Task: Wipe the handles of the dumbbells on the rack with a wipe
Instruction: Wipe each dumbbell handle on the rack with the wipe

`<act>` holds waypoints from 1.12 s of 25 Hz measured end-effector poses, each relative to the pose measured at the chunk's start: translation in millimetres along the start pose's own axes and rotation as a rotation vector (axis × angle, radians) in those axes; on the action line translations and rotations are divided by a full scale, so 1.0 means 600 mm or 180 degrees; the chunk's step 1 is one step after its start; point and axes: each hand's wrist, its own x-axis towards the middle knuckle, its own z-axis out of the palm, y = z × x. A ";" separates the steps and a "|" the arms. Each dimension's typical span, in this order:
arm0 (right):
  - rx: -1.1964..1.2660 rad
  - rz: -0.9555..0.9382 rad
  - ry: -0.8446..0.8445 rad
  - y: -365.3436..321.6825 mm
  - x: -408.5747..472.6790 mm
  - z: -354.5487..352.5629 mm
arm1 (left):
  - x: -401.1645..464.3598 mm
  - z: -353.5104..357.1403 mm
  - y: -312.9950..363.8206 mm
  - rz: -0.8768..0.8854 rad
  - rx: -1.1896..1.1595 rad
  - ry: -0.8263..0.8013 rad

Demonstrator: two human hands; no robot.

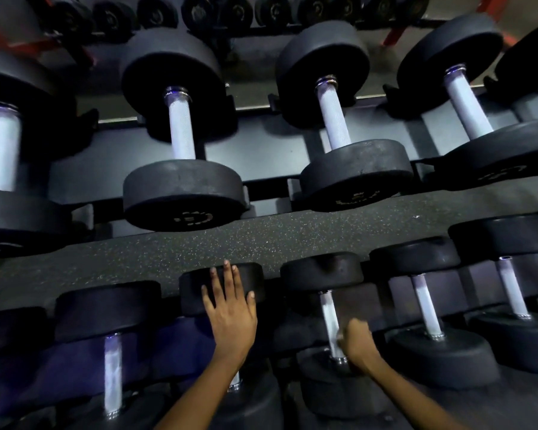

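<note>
Black rubber heads and pale knurled steel handles fill your view, two tiers of dumbbells on a dark rack [271, 156], with speckled rubber floor [261, 240] showing in the band between the tiers. At far left on the lower tier, a blurred dumbbell [112, 367] shows a bright, streaked handle. Next along, your left hand [230, 311] lies flat, fingers straight and spread, on the round far head of the next dumbbell [196, 293]; its handle is mostly hidden under your wrist. Just to the right, your right hand [357, 342] is clenched around the lower part of the handle of the neighbouring dumbbell [323, 271], close to its near head. A pale scrap shows at your fingers [342, 338], but blur keeps you from telling whether it is the wipe. Further right, two more dumbbells [429, 305] sit side by side with narrow gaps between their heads. On the upper tier, larger dumbbells [180, 125] stand well apart, leaving open room around each handle.
</note>
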 end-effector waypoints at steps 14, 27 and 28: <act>-0.1848 -0.2865 -0.0358 0.013 0.083 -0.047 | -0.008 -0.006 0.001 -0.0055 0.0084 -0.0068; -0.3695 -0.3780 -0.1216 0.022 0.081 -0.028 | -0.009 -0.012 0.000 0.0001 0.0241 -0.0129; -0.3515 -0.3586 -0.0816 0.000 0.097 -0.030 | -0.008 -0.013 0.002 0.0003 0.0242 -0.0150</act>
